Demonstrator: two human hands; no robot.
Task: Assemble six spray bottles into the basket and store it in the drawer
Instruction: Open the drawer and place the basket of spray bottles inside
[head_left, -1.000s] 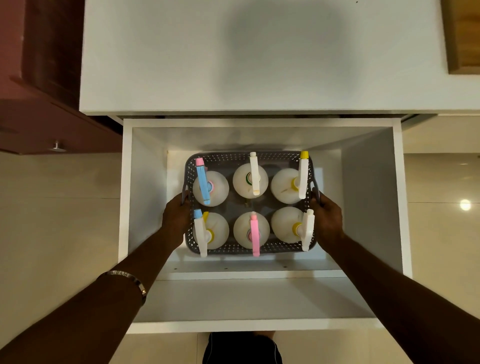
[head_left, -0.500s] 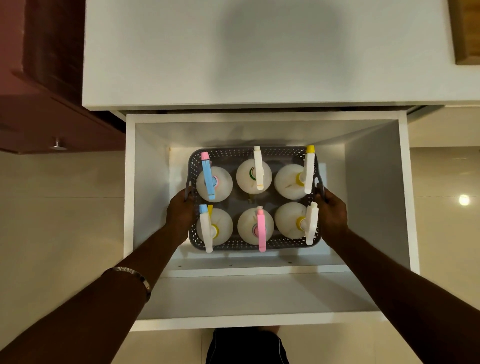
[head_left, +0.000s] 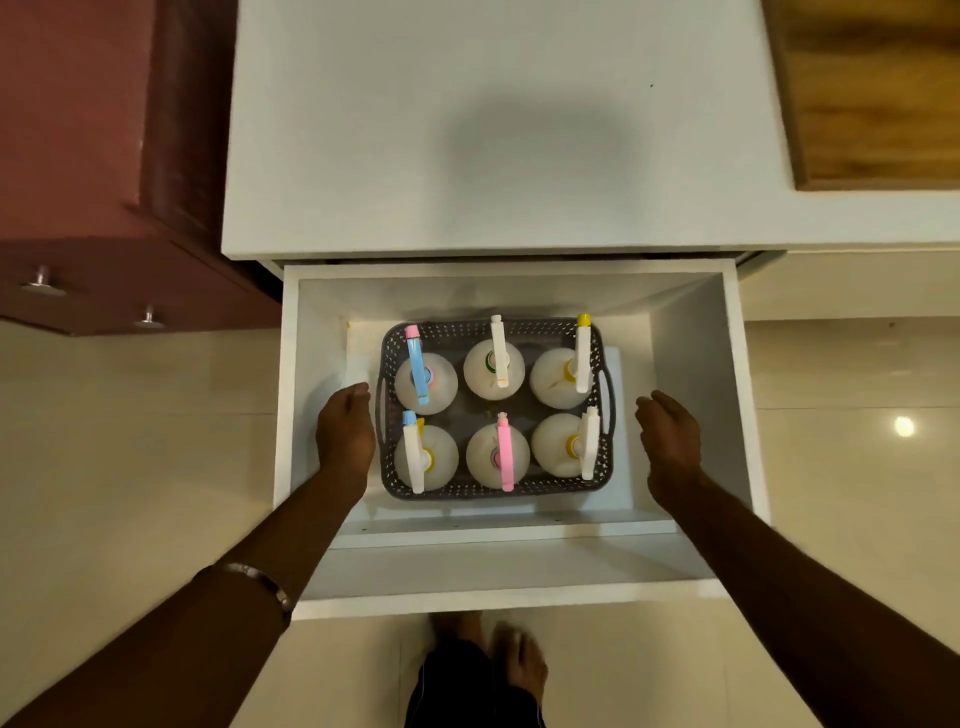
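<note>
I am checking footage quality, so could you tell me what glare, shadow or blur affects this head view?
Head view: a lamp glare spot on the floor tiles at right; a soft shadow on the white countertop; dim, warm light; straight edges bow from the wide angle; the foot is slightly blurred.

Dim, warm overall | lamp glare on floor (head_left: 904, 426) at right | soft shadow on counter (head_left: 519, 145) at upper centre | feet (head_left: 511, 660) blurred at bottom | edges bowed, wide-angle

Glossy beige tile floor (head_left: 130, 467) (lamp glare), maroon cabinet (head_left: 78, 156), white countertop (head_left: 493, 130).
</note>
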